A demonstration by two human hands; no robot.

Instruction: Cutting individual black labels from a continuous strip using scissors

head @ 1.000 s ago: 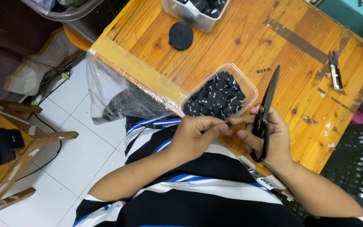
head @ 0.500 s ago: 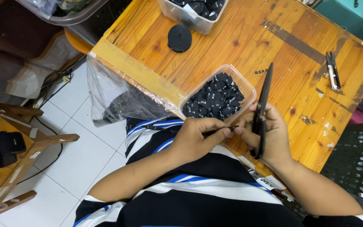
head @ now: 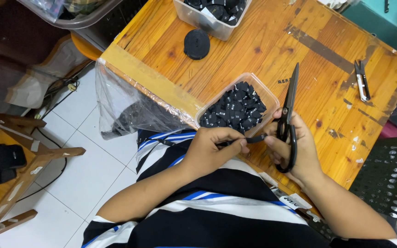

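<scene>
My left hand (head: 214, 148) pinches a thin black ribbon strip (head: 249, 140) at the near edge of the wooden table (head: 263, 55). The strip's other end meets the fingers of my right hand (head: 290, 149). That hand also grips black scissors (head: 288, 115), whose closed blades point up and away over the table. Just beyond both hands stands a clear plastic tub (head: 263, 91) filled with several small black cut pieces (head: 234, 109).
A black ribbon roll (head: 196, 44) lies further back, with a second clear tub (head: 212, 23) of black pieces behind it. Small thread snips (head: 361, 80) rest at the right. A clear plastic bag (head: 129, 110) hangs off the table's left edge. A black perforated crate (head: 391, 179) stands at my right.
The scissors have tilted slightly and their blades stay closed. Both hands remain together at the table edge, still holding the strip between them.
</scene>
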